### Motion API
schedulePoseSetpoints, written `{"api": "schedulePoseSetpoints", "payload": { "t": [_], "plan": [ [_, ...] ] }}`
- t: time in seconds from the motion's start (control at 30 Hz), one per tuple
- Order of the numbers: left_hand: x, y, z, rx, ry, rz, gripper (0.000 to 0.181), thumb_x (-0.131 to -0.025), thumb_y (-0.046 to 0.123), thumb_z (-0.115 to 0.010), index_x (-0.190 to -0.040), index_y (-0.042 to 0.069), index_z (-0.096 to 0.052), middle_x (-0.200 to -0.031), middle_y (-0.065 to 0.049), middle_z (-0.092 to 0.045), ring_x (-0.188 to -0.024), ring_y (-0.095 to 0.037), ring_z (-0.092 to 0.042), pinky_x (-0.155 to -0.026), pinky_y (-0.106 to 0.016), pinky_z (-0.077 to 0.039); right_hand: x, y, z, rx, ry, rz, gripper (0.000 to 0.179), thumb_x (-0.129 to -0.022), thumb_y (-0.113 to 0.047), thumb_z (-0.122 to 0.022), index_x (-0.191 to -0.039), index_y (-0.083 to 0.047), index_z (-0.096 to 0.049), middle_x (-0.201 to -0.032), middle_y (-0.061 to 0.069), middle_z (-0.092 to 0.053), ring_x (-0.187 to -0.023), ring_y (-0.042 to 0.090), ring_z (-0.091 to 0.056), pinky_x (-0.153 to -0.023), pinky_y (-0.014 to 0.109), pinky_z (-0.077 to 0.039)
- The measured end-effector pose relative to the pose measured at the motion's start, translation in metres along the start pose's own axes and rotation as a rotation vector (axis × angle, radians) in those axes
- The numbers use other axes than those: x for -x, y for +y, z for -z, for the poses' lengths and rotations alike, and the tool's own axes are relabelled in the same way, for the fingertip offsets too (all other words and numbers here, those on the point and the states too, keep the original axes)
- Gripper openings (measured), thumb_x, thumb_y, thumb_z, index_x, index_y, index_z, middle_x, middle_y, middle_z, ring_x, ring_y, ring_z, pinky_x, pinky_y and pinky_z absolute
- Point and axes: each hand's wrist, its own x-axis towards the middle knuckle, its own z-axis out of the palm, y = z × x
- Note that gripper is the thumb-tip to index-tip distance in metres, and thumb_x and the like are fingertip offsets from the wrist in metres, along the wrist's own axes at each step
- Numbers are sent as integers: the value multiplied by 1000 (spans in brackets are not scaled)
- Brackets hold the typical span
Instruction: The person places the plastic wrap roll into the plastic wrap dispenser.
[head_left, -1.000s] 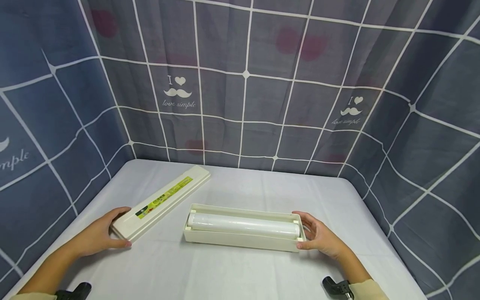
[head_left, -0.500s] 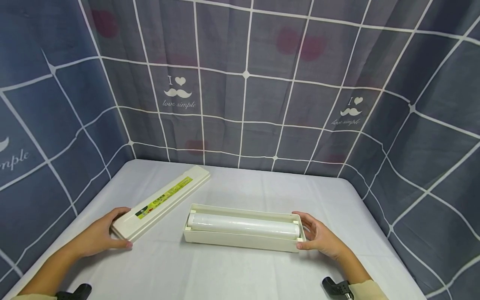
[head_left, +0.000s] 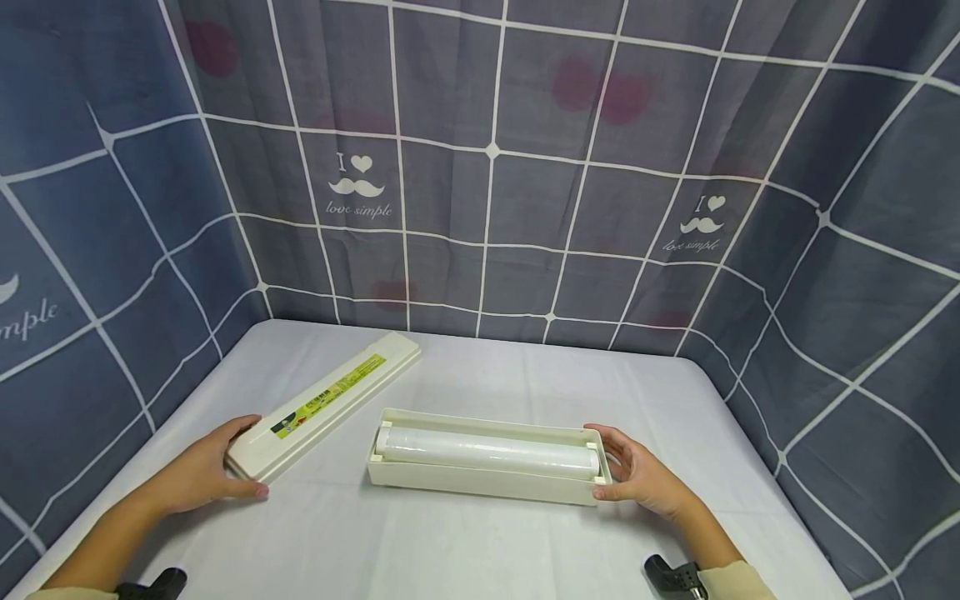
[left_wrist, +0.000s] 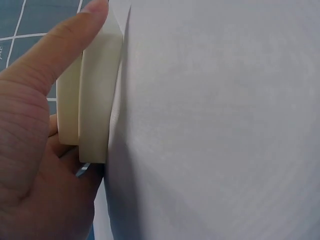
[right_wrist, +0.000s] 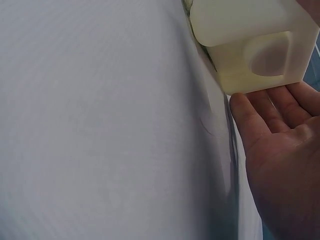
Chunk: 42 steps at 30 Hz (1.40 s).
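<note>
A long white lid (head_left: pixel 330 408) with a yellow-green label lies slanted on the left of the table. My left hand (head_left: pixel 197 467) holds its near end, thumb on the front side and fingers behind. The left wrist view shows the thumb across the stepped end of the lid (left_wrist: pixel 100 95). To the right stands an open cream dispenser box (head_left: pixel 480 482), with a shiny white roll of plastic wrap (head_left: pixel 487 451) inside. My right hand (head_left: pixel 647 477) grips the box's right end between thumb and fingers. In the right wrist view, fingers reach around the box end (right_wrist: pixel 245 20).
White cloth (head_left: pixel 495 550) covers the table. A dark grid-patterned curtain (head_left: pixel 450 192) encloses the back and both sides. Black wrist mounts (head_left: pixel 671 575) sit at both forearms.
My left hand and the near end of the lid have shifted very slightly to the right. The right hand and the box look unmoved.
</note>
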Motion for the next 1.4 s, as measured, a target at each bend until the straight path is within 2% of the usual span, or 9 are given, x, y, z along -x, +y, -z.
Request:
{"api": "schedulePoseSetpoints", "payload": {
  "t": [0.37, 0.6, 0.9, 0.97, 1.03, 1.17, 1.23, 1.4],
  "plan": [
    [-3, -1, -4, -8, 15, -1, 115, -63, 41, -97, -145, -13, -37, -138, -34, -54, -122, -45, -55, -81, -12, -38, 0, 3, 1, 2, -1, 2, 100, -77, 2, -85, -155, 12, -23, -153, 36, -34, -130, 2, -54, -105, 17, -49],
    [-3, 1, -5, -46, 34, 16, 114, -63, 44, -97, -145, -12, -39, -136, -32, -56, -121, -44, -57, -81, -18, -43, 0, 2, 1, 12, 6, -1, 99, -77, 4, -84, -155, 12, -24, -154, 35, -35, -132, 4, -53, -105, 16, -48],
    [-4, 5, -5, -57, 102, -13, 109, -62, 42, -98, -143, -7, -44, -134, -27, -60, -114, -33, -58, -81, -17, -43, 0, 1, 2, 7, -1, -4, 99, -78, 2, -84, -155, 11, -23, -154, 35, -34, -130, 2, -53, -106, 15, -48],
    [-3, 5, -5, -53, 121, -19, 108, -62, 42, -98, -143, -5, -45, -134, -26, -60, -113, -24, -57, -80, -16, -42, 0, 2, 2, 4, -3, -1, 99, -78, 2, -84, -155, 11, -23, -154, 36, -33, -130, 2, -53, -106, 15, -48],
    [-3, 4, -5, -46, 143, -29, 107, -61, 40, -99, -143, -4, -46, -134, -26, -61, -112, -10, -54, -80, -14, -40, -1, 2, 3, 2, -5, 0, 99, -78, 2, -84, -155, 12, -23, -153, 36, -33, -130, 2, -53, -106, 15, -48],
    [-2, 3, -5, -42, 191, -48, 105, -60, 39, -100, -142, -2, -49, -133, -25, -62, -106, 14, -41, -78, -12, -38, -1, 2, 3, -2, -6, 1, 100, -77, 1, -85, -155, 12, -23, -153, 37, -33, -130, 2, -53, -105, 16, -48],
    [-2, 4, -5, -44, 206, -48, 105, -59, 39, -100, -142, -1, -50, -132, -26, -62, -105, 17, -39, -77, -13, -38, -1, 1, 3, -3, -9, 1, 99, -77, 2, -84, -155, 12, -23, -154, 37, -33, -130, 2, -53, -105, 16, -49],
    [-1, 6, -5, -44, 228, -34, 105, -57, 39, -101, -142, 2, -51, -130, -25, -64, -100, 12, -45, -74, -18, -40, -1, 1, 2, -5, -11, -4, 99, -77, 4, -84, -155, 12, -23, -153, 35, -35, -130, 3, -54, -105, 17, -49]
  ]
}}
